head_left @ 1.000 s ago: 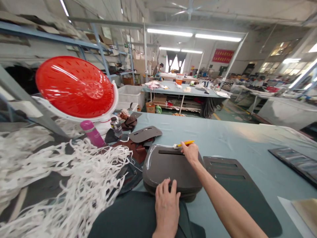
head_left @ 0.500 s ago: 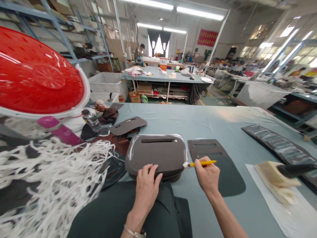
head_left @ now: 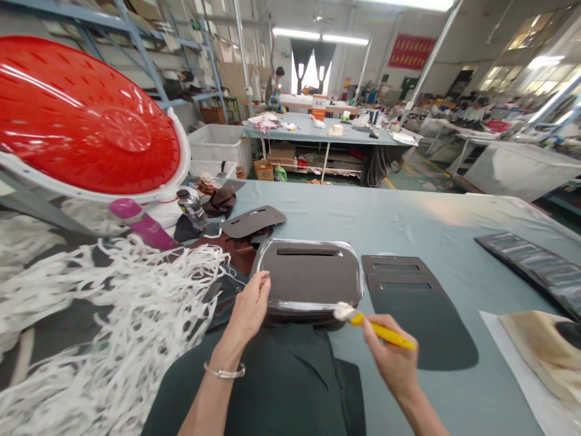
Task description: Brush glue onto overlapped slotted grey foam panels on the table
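Note:
A stack of dark brown leather pieces (head_left: 308, 280) with a slot near its far edge lies on the table in front of me, its rim wet and shiny. My left hand (head_left: 249, 306) rests against the stack's near left corner, fingers curled on its edge. My right hand (head_left: 393, 357) is closed on a yellow-handled brush (head_left: 374, 327), whose white bristles touch the stack's near edge. Dark flat pieces (head_left: 408, 297) with slots lie just right of the stack.
A heap of white strips (head_left: 104, 321) fills the left. A red perforated basin (head_left: 86, 115), a pink bottle (head_left: 140, 225) and a small bottle (head_left: 190, 206) stand behind it. A pale block (head_left: 540, 345) on white paper and a dark strip (head_left: 531, 266) lie right. Dark cloth (head_left: 272, 381) covers the near edge.
The brush has moved from the stack's right edge to its near edge. My left hand has shifted from the near middle to the near left corner.

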A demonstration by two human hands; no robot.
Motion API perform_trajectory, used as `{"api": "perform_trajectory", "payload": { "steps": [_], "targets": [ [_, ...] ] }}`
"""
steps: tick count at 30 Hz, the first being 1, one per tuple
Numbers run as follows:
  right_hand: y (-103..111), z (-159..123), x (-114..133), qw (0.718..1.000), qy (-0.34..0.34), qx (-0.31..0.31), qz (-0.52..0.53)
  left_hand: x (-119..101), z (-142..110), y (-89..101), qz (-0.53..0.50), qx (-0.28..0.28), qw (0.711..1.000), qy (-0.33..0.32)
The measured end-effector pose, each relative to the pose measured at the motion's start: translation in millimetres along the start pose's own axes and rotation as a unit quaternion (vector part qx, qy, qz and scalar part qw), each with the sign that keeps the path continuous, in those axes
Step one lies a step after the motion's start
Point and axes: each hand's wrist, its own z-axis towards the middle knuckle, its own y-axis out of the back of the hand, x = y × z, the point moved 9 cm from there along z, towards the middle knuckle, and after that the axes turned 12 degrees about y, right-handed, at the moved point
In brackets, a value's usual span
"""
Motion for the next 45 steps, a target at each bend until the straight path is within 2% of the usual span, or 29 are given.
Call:
{"api": "perform_trajectory", "payload": {
  "steps": [1, 2, 3, 4, 5, 6, 8, 10, 11, 12, 13, 14, 15, 18, 19, 20, 21, 22, 25, 26, 27, 28, 30, 34, 36, 38, 41, 43, 45],
  "targets": [
    [31, 2, -16, 0.997, -0.021, -0.055, -0.05, -4, -3, -4.0, 0.035, -0.007, 0.999, -0.011],
    [51, 5, -25, 0.991, -0.038, -0.102, -0.082, -9, -7, -8.2, 0.082, -0.02, 0.996, -0.021],
    [59, 11, -28, 0.985, -0.048, -0.134, -0.094, -14, -12, -12.2, 0.135, -0.04, 0.99, -0.029],
    [53, 19, -25, 0.984, -0.051, -0.149, -0.082, -19, -16, -16.1, 0.188, -0.064, 0.98, -0.035],
    [34, 31, -16, 0.987, -0.045, -0.143, -0.051, -25, -21, -19.5, 0.233, -0.09, 0.967, -0.042],
    [3, 45, -3, 0.992, -0.031, -0.121, -0.007, -30, -25, -22.4, 0.269, -0.114, 0.955, -0.049],
    [-72, 72, 33, 0.996, 0.013, -0.057, 0.075, -37, -32, -27.3, 0.313, -0.148, 0.936, -0.061],
    [-134, 90, 61, 0.993, 0.045, -0.015, 0.111, -38, -35, -30.1, 0.333, -0.159, 0.927, -0.072],
    [-156, 95, 67, 0.992, 0.05, 0.002, 0.112, -37, -35, -30.4, 0.336, -0.16, 0.925, -0.074],
    [-168, 97, 66, 0.993, 0.05, 0.014, 0.106, -36, -35, -29.9, 0.335, -0.161, 0.925, -0.076],
    [-169, 98, 58, 0.994, 0.044, 0.018, 0.094, -34, -35, -29.0, 0.331, -0.162, 0.927, -0.076],
    [-161, 97, 44, 0.997, 0.034, 0.01, 0.074, -33, -34, -27.7, 0.324, -0.165, 0.929, -0.075],
    [-143, 95, 27, 0.999, 0.02, -0.01, 0.046, -32, -34, -26.8, 0.316, -0.168, 0.931, -0.074],
    [-68, 90, -19, 0.989, -0.035, -0.124, -0.069, -30, -32, -27.5, 0.301, -0.172, 0.935, -0.078],
    [-51, 89, -25, 0.982, -0.047, -0.154, -0.095, -31, -32, -28.6, 0.301, -0.172, 0.935, -0.08],
    [-46, 91, -24, 0.979, -0.05, -0.168, -0.104, -31, -32, -29.7, 0.303, -0.171, 0.934, -0.082],
    [-53, 94, -17, 0.981, -0.041, -0.164, -0.092, -32, -32, -30.8, 0.307, -0.171, 0.933, -0.083],
    [-69, 99, -6, 0.987, -0.022, -0.143, -0.064, -32, -32, -31.6, 0.311, -0.17, 0.931, -0.084],
    [-141, 114, 36, 0.997, 0.048, -0.044, 0.032, -32, -32, -32.9, 0.323, -0.166, 0.927, -0.09],
    [-159, 117, 44, 0.997, 0.062, -0.02, 0.044, -31, -31, -32.9, 0.325, -0.165, 0.927, -0.092],
    [-169, 120, 46, 0.997, 0.068, -0.006, 0.043, -31, -31, -32.5, 0.325, -0.166, 0.926, -0.094],
    [-170, 122, 41, 0.997, 0.066, -0.002, 0.029, -30, -31, -32.0, 0.324, -0.167, 0.926, -0.096],
    [-146, 124, 18, 0.998, 0.045, -0.022, -0.024, -30, -30, -30.6, 0.321, -0.17, 0.927, -0.094],
    [-51, 116, -36, 0.986, 0.001, -0.108, -0.127, -36, -28, -29.5, 0.32, -0.172, 0.929, -0.073],
    [-18, 106, -53, 0.985, -0.006, -0.129, -0.115, -45, -25, -32.4, 0.308, -0.171, 0.934, -0.056],
    [-5, 94, -68, 0.988, -0.028, -0.115, -0.094, -59, -19, -44.7, 0.257, -0.148, 0.953, -0.061],
    [-8, 73, -85, 0.991, -0.09, -0.064, -0.07, -88, -4, -84.1, 0.086, -0.041, 0.992, -0.083],
    [-10, 62, -84, 0.991, -0.11, -0.053, -0.045, -106, 7, -116.7, -0.03, 0.041, 0.996, -0.067],
    [-9, 56, -75, 0.992, -0.107, -0.062, -0.027, -121, 18, -145.5, -0.094, 0.093, 0.99, -0.037]
  ]
}}
